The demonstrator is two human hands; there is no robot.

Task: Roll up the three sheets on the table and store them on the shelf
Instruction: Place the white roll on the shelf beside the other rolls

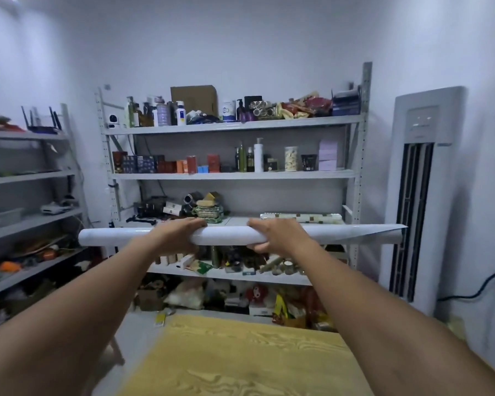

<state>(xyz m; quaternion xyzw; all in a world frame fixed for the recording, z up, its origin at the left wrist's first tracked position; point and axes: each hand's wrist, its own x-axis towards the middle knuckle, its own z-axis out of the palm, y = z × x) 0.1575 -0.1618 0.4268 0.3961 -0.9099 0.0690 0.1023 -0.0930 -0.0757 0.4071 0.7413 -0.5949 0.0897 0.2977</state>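
Both hands, left hand (180, 234) and right hand (277, 235), are clenched around a rolled white sheet (229, 235).
Its long axis is held level across mid-frame, parallel to the shelf (235, 221) edge directly behind it.

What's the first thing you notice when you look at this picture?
The long white rolled sheet jumps out first, held level in the middle of the view by the left hand and the right hand, in front of the crowded metal shelf. A patterned roll already lies on the shelf's third level, just behind it. At the bottom, a wood-grain sheet lies flat.
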